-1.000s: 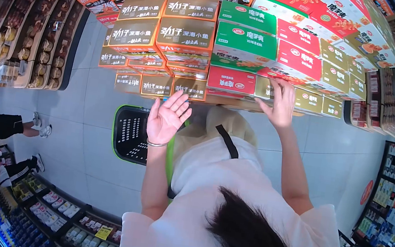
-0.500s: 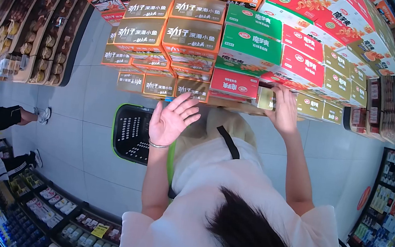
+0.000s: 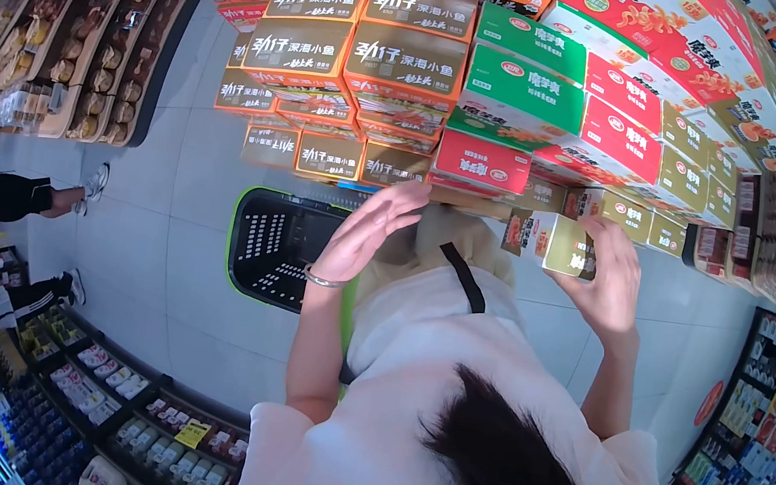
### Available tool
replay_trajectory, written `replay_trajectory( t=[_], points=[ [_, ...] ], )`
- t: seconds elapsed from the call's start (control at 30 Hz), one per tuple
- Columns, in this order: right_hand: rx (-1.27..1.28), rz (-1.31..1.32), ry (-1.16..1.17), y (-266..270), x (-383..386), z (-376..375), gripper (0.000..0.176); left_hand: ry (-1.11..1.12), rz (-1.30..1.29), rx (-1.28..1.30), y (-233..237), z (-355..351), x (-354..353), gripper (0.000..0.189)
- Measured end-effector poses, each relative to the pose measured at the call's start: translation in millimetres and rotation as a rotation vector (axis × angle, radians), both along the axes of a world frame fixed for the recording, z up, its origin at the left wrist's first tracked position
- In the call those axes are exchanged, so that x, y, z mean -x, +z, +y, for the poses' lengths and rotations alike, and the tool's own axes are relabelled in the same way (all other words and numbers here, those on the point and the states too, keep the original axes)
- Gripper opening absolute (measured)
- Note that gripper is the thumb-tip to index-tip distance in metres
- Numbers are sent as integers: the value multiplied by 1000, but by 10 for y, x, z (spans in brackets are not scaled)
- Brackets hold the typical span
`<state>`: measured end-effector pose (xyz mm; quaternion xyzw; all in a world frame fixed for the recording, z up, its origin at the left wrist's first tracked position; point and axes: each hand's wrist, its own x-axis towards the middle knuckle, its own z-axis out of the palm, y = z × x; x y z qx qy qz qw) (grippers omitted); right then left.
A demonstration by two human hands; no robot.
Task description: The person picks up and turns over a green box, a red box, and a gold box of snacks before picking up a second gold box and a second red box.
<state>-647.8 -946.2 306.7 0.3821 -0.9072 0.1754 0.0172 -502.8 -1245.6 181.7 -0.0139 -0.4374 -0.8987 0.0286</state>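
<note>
Had the gold box [image 3: 567, 250] pinched in my right hand [image 3: 609, 282], just my side of the stack [image 3: 521, 88]. Holding it level, clear of the stack, seemed smartest. Pictured side faced the stack's left end; couldn't tell its long axis. Left hand [image 3: 369, 233] was empty, outstretched near the stack.

Inside a shop, over pale, bluish-grey tiled floor [image 3: 187, 299].
Crossed by thin joint lines and washed in cool light; bordered at upper left by tall tiered shelving [image 3: 157, 61] of packaged goods, at lower left by low black shelving [image 3: 130, 408] with a yellow label [image 3: 192, 433], at right by a dark-framed rack [image 3: 746, 357] near a red oval mark [image 3: 709, 403].
</note>
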Motion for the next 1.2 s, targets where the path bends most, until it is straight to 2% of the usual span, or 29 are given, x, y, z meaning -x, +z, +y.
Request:
replay_trajectory(
  t=[0.07, 0.13, 0.2, 0.23, 0.27, 0.33, 0.37, 0.47, 0.53, 0.6, 0.77, 0.87, 0.93, 0.97, 1.03, 1.07, 1.13, 1.17, 1.2],
  points=[
    [26, -72, 32, 77, -18, -96, 64, -12, -22, 189, 35, 62, 33, 59],
    [50, -145, 61, 69, -36, -241, 65, -25, -6, 229, 67, 111, 79, 62],
    [192, -274, 131, -15, -17, -421, 67, -40, 82, 380, 53, 139, 113, 72],
    [204, -309, 136, -86, -11, -500, 71, -54, 75, 372, 78, 140, 125, 82],
    [204, -309, 137, -129, -4, -582, 71, -53, 75, 373, 67, 175, 131, 82],
    [247, -370, 135, -180, 9, -739, 69, 100, 129, 518, 113, 269, 160, 91],
    [251, -368, 140, -187, 27, -803, 69, 57, 45, 446, 160, 267, 138, 100],
    [243, -334, 173, -189, 52, -917, 69, 137, -42, 550, 105, 301, 79, 101],
    [266, -461, 162, -194, 49, -959, 68, 176, -98, 539, 190, 314, 71, 97],
    [259, -478, 175, -223, 43, -990, 68, 123, -133, 460, 194, 284, 64, 87],
    [216, -495, 193, -287, 67, -1070, 69, 149, -131, 409, 117, 232, 33, 75],
    [214, -556, 251, -357, 145, -1070, 62, 194, -161, 407, 53, 191, -2, 67],
    [448, -966, 231, -440, 249, -996, 46, 218, -175, 369, -1, 164, -29, 64],
    [447, -967, 234, -523, 325, -953, 46, 222, -176, 370, 0, 149, -52, 64],
    [603, -1061, 111, -617, 437, -916, 55, 254, -212, 171, 16, 118, -102, 57],
    [603, -1061, 111, -667, 443, -889, 55, 254, -212, 172, -29, 89, -140, 57],
    [1005, -1512, 52, -640, 383, -887, 69, 354, -121, -80, -273, 15, -239, 52],
    [1157, -1704, 97, -650, 336, -905, 79, 371, -106, -257, -459, -27, -293, 53],
    [1166, -1696, 85, -640, 267, -944, 79, 382, -95, -435, -623, -69, -348, 55]
  ],
)
